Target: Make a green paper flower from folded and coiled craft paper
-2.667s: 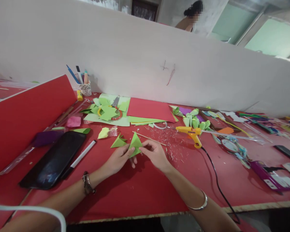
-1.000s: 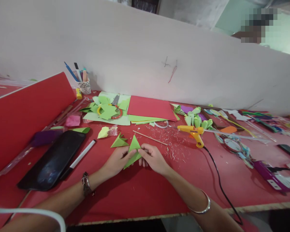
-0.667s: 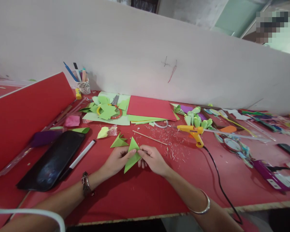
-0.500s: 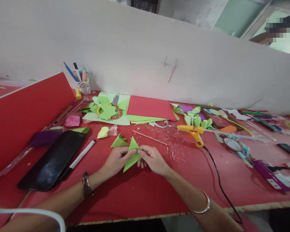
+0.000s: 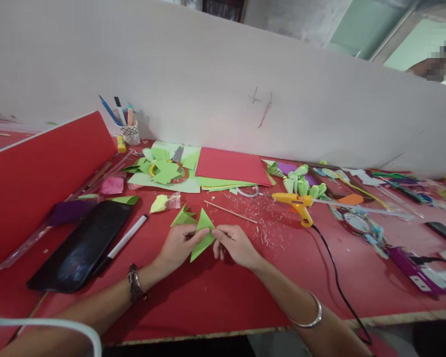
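Between my hands, above the red table, is a folded piece of green paper point(image 5: 203, 243) with a pointed top and a pointed lower end. My left hand point(image 5: 180, 244) pinches its left side, thumb lying across the front. On the right edge, my right hand point(image 5: 235, 243) grips the paper between thumb and forefinger, its other fingers curled below. Just behind my left hand lies another folded green paper piece point(image 5: 184, 215). A thin wooden stick point(image 5: 232, 212) rests beyond my hands.
A yellow glue gun point(image 5: 295, 202) with a black cord lies to the right among scraps. Left are a black pouch point(image 5: 82, 248) and a white marker point(image 5: 127, 238). Scissors point(image 5: 178, 154) lie on green cutouts at the back, beside red paper point(image 5: 232, 166). A purple power strip point(image 5: 409, 270) sits far right.
The green paper has turned slightly and looks narrower, its tip a little further left. My right hand's lower fingers have shifted slightly. Both hands keep hold of the paper.
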`<state>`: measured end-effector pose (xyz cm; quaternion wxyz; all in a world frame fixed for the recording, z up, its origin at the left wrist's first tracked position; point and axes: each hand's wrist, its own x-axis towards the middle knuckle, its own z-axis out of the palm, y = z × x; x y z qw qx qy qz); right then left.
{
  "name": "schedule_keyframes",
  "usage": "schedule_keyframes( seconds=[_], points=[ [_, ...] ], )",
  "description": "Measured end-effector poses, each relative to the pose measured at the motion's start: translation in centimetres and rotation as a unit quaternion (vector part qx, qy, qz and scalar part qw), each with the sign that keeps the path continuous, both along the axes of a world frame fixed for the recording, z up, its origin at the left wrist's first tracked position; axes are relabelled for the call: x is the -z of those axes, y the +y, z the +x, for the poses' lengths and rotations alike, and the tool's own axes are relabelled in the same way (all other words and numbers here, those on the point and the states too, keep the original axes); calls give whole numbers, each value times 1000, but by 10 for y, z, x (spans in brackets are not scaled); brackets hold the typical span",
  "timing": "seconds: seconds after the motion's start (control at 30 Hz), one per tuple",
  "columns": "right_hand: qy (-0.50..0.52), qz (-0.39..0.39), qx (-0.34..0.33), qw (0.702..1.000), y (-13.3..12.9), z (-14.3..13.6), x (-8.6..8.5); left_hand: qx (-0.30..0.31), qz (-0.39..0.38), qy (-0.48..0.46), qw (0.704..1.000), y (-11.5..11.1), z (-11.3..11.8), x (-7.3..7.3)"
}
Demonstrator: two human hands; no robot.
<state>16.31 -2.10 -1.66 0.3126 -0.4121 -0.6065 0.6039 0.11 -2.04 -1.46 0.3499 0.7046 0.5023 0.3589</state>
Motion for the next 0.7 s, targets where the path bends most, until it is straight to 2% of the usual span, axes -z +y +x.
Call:
schedule_keyframes(
  seconds=[0.23,0.4,0.47,0.6,0.7],
  points=[
    [8,6,0,1000,1,0,-5,-37,8,-22,999,-1,0,-5],
    [2,28,-21,999,0,2,-9,-35,-12,-41,998,0,-1,-7],
    [-9,35,-24,999,0,4,-9,-9,-30,-64,997,1,-2,-8],
    [-35,57,-47,997,-1,5,-9,103,-119,-107,982,3,-4,-5],
    [-45,66,-60,995,-2,4,-9,130,-145,-94,976,2,-5,-2]
  ],
)
